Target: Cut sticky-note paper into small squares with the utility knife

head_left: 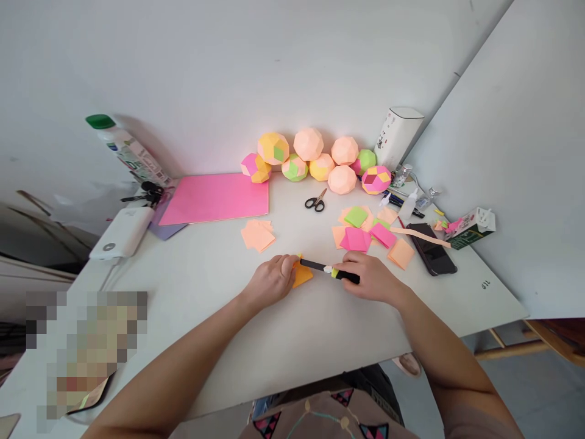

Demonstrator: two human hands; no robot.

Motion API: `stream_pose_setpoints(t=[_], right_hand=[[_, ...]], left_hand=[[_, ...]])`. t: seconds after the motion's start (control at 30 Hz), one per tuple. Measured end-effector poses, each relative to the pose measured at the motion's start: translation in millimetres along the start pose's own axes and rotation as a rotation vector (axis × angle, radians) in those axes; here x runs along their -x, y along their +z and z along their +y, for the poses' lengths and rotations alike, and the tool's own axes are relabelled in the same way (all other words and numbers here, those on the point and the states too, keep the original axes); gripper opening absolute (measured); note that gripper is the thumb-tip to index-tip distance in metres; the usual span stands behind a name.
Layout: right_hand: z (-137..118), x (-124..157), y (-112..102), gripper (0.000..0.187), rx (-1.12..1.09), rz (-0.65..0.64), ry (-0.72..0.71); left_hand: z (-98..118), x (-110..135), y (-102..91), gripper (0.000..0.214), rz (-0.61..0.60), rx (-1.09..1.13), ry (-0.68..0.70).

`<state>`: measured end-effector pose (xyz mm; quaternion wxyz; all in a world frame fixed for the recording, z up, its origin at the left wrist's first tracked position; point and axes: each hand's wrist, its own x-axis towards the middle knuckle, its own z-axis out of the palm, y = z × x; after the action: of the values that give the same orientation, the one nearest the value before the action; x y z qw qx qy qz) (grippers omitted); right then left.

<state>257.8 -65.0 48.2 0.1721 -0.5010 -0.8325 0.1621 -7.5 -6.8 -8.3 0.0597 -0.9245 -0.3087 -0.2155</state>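
Note:
My left hand rests on the table with its fingers closed on a piece of orange paper. A corner of that paper shows beside the fingertips; the rest lies under the hand. Closed around a slim tool, my right hand holds it by a black-and-yellow handle. The tool's long dark shaft points left, its end reaching the fingers of my left hand at the paper. Whether it is a knife or another tool, I cannot tell. Just beyond my right hand lie pink paper squares and a green one.
Folded paper balls stand along the wall. Small scissors, peach squares and a pink sheet lie ahead. A phone and small bottles are at right. A white device and spray bottle stand left.

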Motion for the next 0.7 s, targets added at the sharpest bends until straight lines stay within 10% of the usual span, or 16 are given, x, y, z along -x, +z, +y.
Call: stream_pose_setpoints(t=[0.7], right_hand=[[9, 9, -28, 0.043, -0.076, -0.255, 0.027]], left_hand=[[4, -3, -11.2, 0.032, -0.238, -0.02, -0.025]])
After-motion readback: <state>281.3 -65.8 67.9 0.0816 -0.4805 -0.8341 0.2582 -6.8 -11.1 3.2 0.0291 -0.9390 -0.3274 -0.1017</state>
